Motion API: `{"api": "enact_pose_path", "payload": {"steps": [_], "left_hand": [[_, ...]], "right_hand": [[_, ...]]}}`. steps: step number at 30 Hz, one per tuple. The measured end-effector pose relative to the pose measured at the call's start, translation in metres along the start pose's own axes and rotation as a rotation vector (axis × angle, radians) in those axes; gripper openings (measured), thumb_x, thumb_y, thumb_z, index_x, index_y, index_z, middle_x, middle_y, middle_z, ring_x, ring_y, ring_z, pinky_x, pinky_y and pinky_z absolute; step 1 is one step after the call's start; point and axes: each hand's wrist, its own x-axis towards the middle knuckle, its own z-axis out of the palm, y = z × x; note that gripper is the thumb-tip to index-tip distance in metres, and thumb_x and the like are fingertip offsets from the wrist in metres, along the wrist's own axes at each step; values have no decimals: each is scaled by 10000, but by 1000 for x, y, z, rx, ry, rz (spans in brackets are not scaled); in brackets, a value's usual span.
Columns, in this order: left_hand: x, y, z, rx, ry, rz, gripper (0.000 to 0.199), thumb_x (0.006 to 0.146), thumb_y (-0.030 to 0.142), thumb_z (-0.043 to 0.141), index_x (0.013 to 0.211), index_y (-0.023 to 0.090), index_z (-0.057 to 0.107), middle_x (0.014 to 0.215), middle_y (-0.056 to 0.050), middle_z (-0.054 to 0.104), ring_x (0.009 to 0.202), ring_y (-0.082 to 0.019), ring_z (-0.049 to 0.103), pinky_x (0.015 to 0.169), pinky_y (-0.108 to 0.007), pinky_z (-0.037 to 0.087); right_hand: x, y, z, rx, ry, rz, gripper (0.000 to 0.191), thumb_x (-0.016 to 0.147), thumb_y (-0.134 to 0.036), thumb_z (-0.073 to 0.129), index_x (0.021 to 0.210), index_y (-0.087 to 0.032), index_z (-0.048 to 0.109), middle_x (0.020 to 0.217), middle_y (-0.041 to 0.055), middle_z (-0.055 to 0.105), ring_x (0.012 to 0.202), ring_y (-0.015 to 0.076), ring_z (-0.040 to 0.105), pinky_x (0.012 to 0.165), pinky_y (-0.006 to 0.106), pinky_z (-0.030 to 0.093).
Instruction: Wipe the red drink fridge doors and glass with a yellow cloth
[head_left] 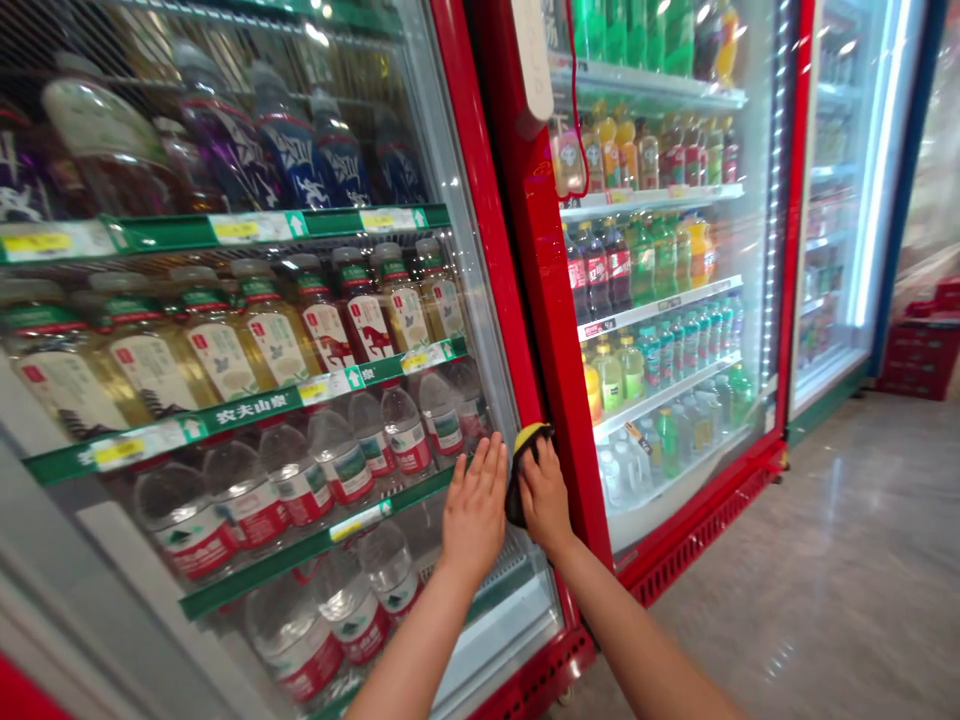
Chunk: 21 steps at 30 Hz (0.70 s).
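Observation:
My left hand (pixel 475 508) lies flat with its fingers stretched out, at the right edge of the glass door of a red-framed drinks fridge. Close beside it, my right hand (pixel 546 495) grips a black-and-yellow pad (pixel 517 488) against the red door frame (pixel 499 240). My fingers hide part of the pad, so its exact kind does not show. Behind the glass, near my left hand, stand water bottles with red labels (pixel 409 437). Juice or tea bottles (pixel 255 335) fill the shelf above them.
A second red fridge (pixel 544 300) with lit shelves of soft drinks stands to the right. A white box (pixel 531 60) and a red cord (pixel 576 110) hang at its upper left. Further off are another lit fridge (pixel 832 240), red cartons (pixel 915 355) and a shiny grey floor (pixel 840 560).

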Motion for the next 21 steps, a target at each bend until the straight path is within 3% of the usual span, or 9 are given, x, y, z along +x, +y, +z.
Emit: {"api": "enact_pose_path", "payload": {"steps": [3, 8, 11, 13, 18, 21], "left_hand": [[-5, 1, 3, 4, -5, 12, 843, 883, 48, 422, 1621, 142, 26, 1661, -84, 258, 1551, -221, 231, 1269, -459, 256], [4, -4, -6, -3, 7, -9, 856, 887, 46, 421, 1614, 136, -20, 1661, -90, 252, 1555, -217, 213, 1272, -464, 247], [7, -6, -8, 3, 31, -28, 841, 896, 57, 423, 1616, 123, -7, 1662, -102, 244, 1559, -226, 196, 1278, -467, 229], [4, -6, -6, 3, 39, -29, 843, 893, 57, 425, 1618, 125, 1, 1661, -100, 246, 1559, -228, 195, 1282, -470, 217], [-14, -2, 3, -10, 27, -31, 843, 890, 48, 408, 1619, 137, -5, 1660, -95, 252, 1554, -225, 209, 1282, -466, 218], [-22, -2, 3, -34, 20, -31, 832, 903, 55, 402, 1619, 144, -10, 1657, -97, 260, 1549, -225, 226, 1274, -461, 245]], "right_hand": [[-5, 1, 2, 5, 8, 10, 466, 1009, -194, 377, 1446, -205, 539, 1613, 158, 383, 1543, 292, 265, 1195, 576, 363], [89, -21, -10, 57, 64, -27, 469, 1013, -233, 368, 1438, -137, 540, 1623, 178, 357, 1553, 270, 239, 1232, 498, 319], [107, -27, -12, 64, 80, -20, 486, 1012, -237, 359, 1464, -147, 515, 1615, 169, 374, 1537, 257, 285, 1228, 481, 333], [81, -22, -8, 54, 78, 13, 490, 1011, -234, 359, 1477, -185, 502, 1610, 151, 390, 1530, 257, 301, 1220, 499, 346], [-29, 2, 6, 26, 22, 134, 504, 1015, -223, 362, 1510, -212, 459, 1611, 149, 391, 1531, 277, 299, 1196, 554, 375], [-34, 4, 7, 14, -2, 123, 484, 1019, -231, 356, 1481, -202, 498, 1616, 157, 380, 1542, 288, 267, 1204, 582, 347]]}}
